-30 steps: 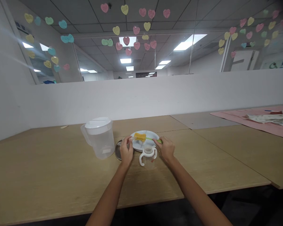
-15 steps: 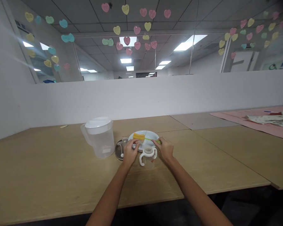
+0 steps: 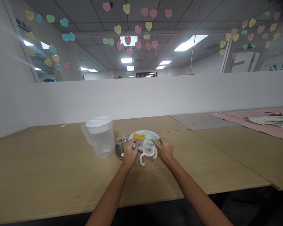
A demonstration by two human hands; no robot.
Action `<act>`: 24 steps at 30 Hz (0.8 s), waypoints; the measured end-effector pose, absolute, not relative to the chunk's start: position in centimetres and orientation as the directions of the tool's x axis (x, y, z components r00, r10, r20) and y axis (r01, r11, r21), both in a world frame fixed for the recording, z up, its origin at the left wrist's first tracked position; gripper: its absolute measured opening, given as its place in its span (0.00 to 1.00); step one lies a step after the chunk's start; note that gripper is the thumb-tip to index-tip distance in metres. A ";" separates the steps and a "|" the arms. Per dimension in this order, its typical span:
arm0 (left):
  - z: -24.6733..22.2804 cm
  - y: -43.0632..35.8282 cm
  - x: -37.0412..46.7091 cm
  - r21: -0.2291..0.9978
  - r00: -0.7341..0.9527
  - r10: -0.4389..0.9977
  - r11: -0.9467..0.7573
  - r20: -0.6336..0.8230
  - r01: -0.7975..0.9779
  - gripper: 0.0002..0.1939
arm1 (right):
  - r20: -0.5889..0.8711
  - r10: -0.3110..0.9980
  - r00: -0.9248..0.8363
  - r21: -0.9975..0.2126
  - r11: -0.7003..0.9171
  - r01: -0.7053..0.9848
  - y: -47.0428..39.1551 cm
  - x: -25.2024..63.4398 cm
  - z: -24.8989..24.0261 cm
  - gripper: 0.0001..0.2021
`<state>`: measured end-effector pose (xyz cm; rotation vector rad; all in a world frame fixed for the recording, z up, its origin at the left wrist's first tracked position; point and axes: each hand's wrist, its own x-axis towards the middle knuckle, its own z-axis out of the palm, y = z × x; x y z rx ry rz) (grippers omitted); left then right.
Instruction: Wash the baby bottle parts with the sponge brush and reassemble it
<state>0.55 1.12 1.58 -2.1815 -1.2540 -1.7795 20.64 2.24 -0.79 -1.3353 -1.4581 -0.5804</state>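
A: While the sponge brush is held out flat over the divided plate, how is each end managed?

B: The green handle is gripped in the right hand, fingers curled closed round it, thumb along it — probably for control of the stem. Whether the plate is touched by the yellow head can't be told.

A: Left hand?

B: Placed just in front of the yellow head, thumb and fingertips nearly together. Something clear may be pinched there — too small to tell.

A: Why the plate underneath?

B: Likely so that drips are caught.

A: And the rest?

B: The two-handled bottle is stood upright, uncapped, in front of the plate, presumably for reach from both sides. The clear cap is kept at the dark dish, likely so small parts aren't lost. The lidded pitcher is parked left of the dish, clear of both forearms.
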 end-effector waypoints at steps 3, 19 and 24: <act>1.6 1.4 0.1 0.474 -0.123 0.535 -0.590 0.836 0.654 0.08 | 0.887 0.428 0.175 -0.302 0.252 0.919 2.4 20.7 -0.9 0.30; 1.9 1.4 -0.4 0.498 -0.241 0.470 -0.561 0.849 0.662 0.10 | 0.886 0.434 0.164 -0.301 0.268 0.915 2.4 20.6 -0.9 0.30; 1.9 0.9 0.3 0.417 -0.045 0.501 -0.662 0.864 0.623 0.09 | 0.881 0.445 0.162 -0.303 0.268 0.914 2.3 20.7 -0.8 0.31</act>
